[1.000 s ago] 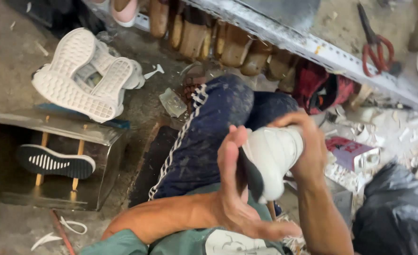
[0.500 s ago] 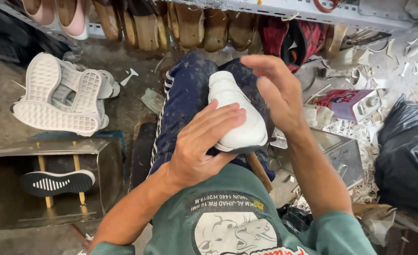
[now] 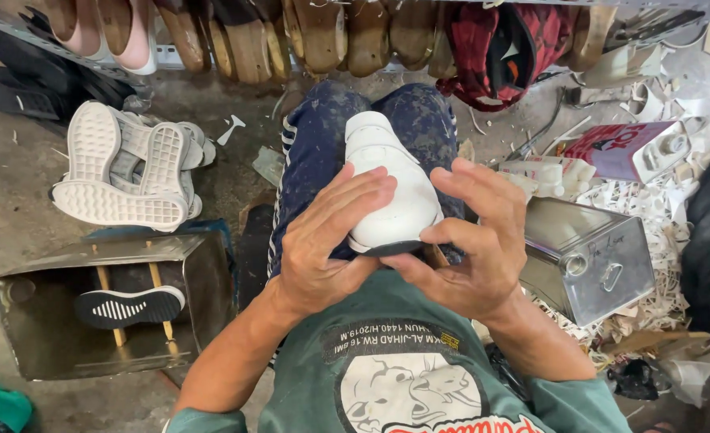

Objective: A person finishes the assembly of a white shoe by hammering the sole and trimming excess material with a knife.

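Note:
A white shoe (image 3: 387,180) lies toe-away on my lap, over dark blue patterned trousers (image 3: 315,144). My left hand (image 3: 323,240) cups its near left side, fingers spread across the upper. My right hand (image 3: 471,248) grips the heel end from the right, thumb under the dark sole edge. Both hands hold the shoe together.
A pair of white shoes (image 3: 123,172) lies sole-up on the floor at left. Below it a metal box (image 3: 102,309) holds a black shoe on wooden pegs. A metal can (image 3: 587,256) sits at right among white scraps. Wooden shoe lasts (image 3: 323,32) line a rack at top.
The shoe has been turned from held upright in the air to lying flat on my lap. My right hand moved from over the toe to the heel end.

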